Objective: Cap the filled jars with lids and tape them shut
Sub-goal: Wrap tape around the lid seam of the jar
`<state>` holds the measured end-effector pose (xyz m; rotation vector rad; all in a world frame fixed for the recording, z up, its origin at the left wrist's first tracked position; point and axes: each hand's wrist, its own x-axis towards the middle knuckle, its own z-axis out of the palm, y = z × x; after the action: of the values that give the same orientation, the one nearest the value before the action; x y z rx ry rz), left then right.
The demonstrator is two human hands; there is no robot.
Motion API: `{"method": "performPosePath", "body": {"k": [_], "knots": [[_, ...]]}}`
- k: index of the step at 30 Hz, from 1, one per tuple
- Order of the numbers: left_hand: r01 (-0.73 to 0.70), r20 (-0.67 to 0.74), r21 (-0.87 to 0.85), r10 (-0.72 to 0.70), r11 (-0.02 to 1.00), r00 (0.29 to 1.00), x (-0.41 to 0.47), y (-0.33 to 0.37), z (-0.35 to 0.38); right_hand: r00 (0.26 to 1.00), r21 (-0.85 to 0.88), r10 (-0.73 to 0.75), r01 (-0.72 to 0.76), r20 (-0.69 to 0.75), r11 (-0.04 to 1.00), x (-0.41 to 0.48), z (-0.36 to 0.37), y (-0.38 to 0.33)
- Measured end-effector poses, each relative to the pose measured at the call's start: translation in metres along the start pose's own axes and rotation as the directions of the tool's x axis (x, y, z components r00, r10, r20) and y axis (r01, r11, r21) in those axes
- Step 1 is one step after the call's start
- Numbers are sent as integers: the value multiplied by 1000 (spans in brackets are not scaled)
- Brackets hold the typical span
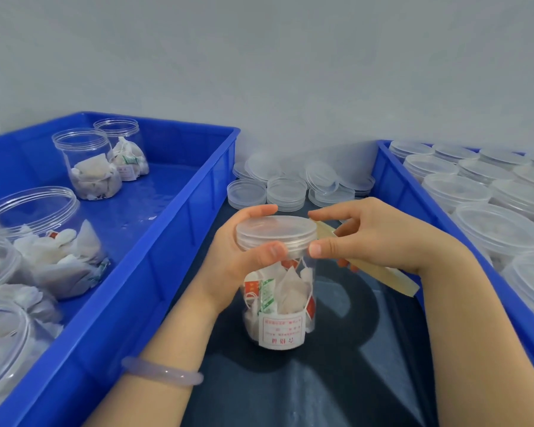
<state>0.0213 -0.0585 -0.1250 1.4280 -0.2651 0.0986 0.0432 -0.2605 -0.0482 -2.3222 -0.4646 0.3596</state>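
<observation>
Your left hand (235, 257) curled round the capped jar (278, 303) at its lid (276, 231), between the two bins (198, 192); your right hand (376, 238) pinched a tape (398, 277) strip against the lid's edge. Laid crooked, that strip could have missed the seam or creased, leaving the lid loose.

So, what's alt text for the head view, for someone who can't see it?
A person's left hand grips a capped jar of sachets while the right hand holds a tape strip at its lid. Blue crates flank them.

Dark table (367, 365), left blue crate (173, 223), right blue crate (390, 183), clear lids (285, 192) (stacked) between.
</observation>
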Motion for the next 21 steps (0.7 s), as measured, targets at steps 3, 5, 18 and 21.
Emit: {"method": "performPosePath", "body": {"k": [3,5,18,21], "knots": [[15,37,-11,-14,1000,999,-1,-1,1,999,29,9,-10,45,1000,3,4,4],[17,37,-25,-17,1000,999,-1,-3,0,998,41,1,-3,56,999,6,7,4],[-51,-107,277,83,960,991,-3,4,5,995,-105,63,-72,-81,992,5,7,-2],[-29,-156,367,93,930,983,-2,4,9,995,-174,88,-94,-44,980,5,9,-6]]}}
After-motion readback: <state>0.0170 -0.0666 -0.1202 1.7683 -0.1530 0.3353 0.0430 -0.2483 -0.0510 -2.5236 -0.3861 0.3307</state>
